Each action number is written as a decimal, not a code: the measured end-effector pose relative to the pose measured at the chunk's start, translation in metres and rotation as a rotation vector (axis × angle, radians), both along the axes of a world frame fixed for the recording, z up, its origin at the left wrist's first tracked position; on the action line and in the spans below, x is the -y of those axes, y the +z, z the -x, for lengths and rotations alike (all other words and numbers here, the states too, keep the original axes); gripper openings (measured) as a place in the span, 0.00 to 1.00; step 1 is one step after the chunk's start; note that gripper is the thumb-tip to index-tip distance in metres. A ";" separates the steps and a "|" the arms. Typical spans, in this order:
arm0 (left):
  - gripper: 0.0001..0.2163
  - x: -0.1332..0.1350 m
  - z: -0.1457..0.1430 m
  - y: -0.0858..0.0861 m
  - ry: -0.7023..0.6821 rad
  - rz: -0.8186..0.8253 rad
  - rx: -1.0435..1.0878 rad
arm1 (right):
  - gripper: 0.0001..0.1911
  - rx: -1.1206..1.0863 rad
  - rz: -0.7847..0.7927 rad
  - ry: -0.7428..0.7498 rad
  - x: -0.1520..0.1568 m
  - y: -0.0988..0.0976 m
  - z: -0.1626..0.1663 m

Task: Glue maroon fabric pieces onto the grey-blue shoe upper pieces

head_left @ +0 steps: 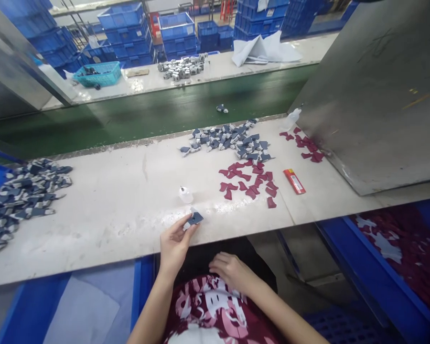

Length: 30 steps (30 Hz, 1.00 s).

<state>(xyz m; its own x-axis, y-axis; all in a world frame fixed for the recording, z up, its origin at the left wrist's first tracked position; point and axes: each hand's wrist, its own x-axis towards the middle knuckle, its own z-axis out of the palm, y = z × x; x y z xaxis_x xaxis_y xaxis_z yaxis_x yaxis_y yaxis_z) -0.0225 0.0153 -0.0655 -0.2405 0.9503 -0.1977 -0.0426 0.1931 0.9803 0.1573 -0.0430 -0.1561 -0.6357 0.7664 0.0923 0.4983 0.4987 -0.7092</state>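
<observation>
Our left hand [174, 244] pinches a blue piece [194, 220] at counter [111, 210] edge, long axis up-right. Right hand [231, 270] lies half-curled, empty, farther back on lap [208, 306].

Little bottle [185, 194] sits on the worktop [111, 205], dead centre. From it: flat cutouts [249, 181] at 3 o'clock, heap of small parts [229, 141] at 1, another heap [21, 196] way out at 9, and a loose part [194, 220] in the left hand [174, 243] just at 5. Conveyor belt [146, 114] runs behind, at 12.
</observation>
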 end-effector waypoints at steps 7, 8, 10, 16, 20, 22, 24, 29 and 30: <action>0.16 0.013 -0.023 0.030 -0.195 -0.136 -0.003 | 0.06 -0.925 0.293 -0.794 -0.009 0.117 0.000; 0.16 0.015 -0.026 0.032 -0.211 -0.163 -0.015 | 0.08 -0.971 0.287 -0.839 -0.015 0.125 0.001; 0.16 0.016 -0.029 0.035 -0.233 -0.213 -0.038 | 0.09 -1.005 0.314 -0.870 -0.026 0.133 0.004; 0.16 0.020 -0.027 0.040 -0.272 -0.300 -0.123 | 0.08 -0.907 0.381 -0.907 -0.029 0.134 0.011; 0.16 0.020 -0.025 0.043 -0.293 -0.322 -0.148 | 0.09 -0.828 0.325 -0.948 -0.029 0.134 0.012; 0.16 0.020 -0.024 0.045 -0.301 -0.296 -0.137 | 0.08 -0.810 0.276 -0.943 -0.030 0.133 0.012; 0.16 0.019 -0.025 0.046 -0.312 -0.240 -0.102 | 0.07 -0.790 0.192 -0.936 -0.031 0.133 0.014; 0.15 0.017 -0.030 0.047 -0.274 -0.107 0.006 | 0.04 -0.676 -0.028 -0.962 -0.031 0.132 0.016; 0.15 0.016 -0.031 0.047 -0.258 -0.091 0.026 | 0.04 -0.661 -0.058 -0.961 -0.031 0.132 0.017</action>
<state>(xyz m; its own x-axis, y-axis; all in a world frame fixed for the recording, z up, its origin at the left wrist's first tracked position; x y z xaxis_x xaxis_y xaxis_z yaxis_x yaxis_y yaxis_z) 0.0086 -0.0010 -0.0190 0.0159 0.9937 -0.1113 -0.0285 0.1117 0.9933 0.1407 -0.0124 -0.0238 0.3887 0.8899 0.2387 0.2301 0.1572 -0.9604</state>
